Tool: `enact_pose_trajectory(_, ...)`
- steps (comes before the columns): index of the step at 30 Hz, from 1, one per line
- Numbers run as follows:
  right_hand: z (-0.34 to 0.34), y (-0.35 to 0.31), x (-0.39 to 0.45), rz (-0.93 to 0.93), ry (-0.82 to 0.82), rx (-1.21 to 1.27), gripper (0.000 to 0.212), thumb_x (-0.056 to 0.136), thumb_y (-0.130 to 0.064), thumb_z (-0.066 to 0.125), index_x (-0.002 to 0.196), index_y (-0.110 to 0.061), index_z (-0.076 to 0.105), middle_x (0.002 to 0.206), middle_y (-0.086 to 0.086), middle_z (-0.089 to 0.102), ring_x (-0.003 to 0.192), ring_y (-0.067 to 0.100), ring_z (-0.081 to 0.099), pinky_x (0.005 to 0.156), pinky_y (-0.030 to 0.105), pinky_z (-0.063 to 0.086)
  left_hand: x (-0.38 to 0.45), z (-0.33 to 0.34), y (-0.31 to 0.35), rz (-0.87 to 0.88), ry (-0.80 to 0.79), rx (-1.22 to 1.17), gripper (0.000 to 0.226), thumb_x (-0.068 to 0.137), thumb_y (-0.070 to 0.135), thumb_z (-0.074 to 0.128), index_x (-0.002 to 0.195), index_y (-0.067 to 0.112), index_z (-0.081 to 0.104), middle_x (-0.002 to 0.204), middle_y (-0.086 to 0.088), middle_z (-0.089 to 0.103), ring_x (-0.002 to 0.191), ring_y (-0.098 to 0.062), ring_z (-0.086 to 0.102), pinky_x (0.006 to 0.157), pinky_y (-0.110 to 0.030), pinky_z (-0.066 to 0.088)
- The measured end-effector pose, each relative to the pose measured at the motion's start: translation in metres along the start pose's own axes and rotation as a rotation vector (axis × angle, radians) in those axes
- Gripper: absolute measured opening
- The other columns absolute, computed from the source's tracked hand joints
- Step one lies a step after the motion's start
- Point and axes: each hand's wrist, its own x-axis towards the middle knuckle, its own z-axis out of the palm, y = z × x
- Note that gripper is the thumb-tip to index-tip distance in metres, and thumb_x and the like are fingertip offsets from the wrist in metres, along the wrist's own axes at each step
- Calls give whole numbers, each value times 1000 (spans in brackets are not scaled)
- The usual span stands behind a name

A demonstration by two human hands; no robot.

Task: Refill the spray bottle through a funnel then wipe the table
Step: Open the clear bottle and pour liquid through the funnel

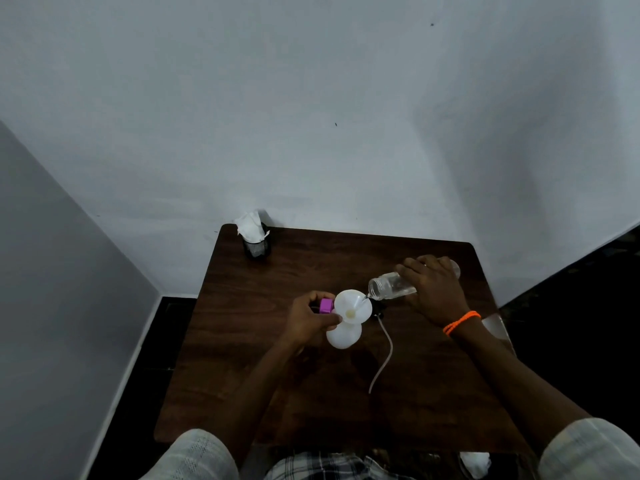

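Spray bottle, light and tippy, stands mid-table, steadied at the funnel by the left hand; a slippery clear bottle is gripped and tilted by the right hand.

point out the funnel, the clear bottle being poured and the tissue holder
funnel (352, 306): head view, on the inside of its white bowl.
clear bottle (389, 287): head view, on its bare side near the mouth.
tissue holder (257, 244): head view, on its black mesh wall.
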Motion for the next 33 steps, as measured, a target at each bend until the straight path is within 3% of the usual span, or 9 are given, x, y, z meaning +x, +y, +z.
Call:
enact_pose_trajectory(12,0,2,3,-11,52,-9,50,65,-27,68,114,-20,72,116,1,70,101,31,62,81,39,34,2,0,-2,0,-4,-18,42,69,1,88,105,16,72,109,-8,72,101,-30,71,79,-51,64)
enact_pose_trajectory(26,1,3,6,-20,103,17,56,60,-19,85,114,-19,72,114,2,70,101,31,61,81,41,40,4,-2,-4,25,-12,-16,42,69,2,89,105,16,72,107,-8,73,100,-30,72,80,-52,63)
enact_pose_trajectory(33,2,2,6,-19,115,6,53,63,-19,83,114,-20,71,113,-1,69,101,30,60,81,40,36,5,-2,-7,28,-8,-15,42,67,4,90,104,18,73,105,-5,75,99,-28,73,80,-52,63)
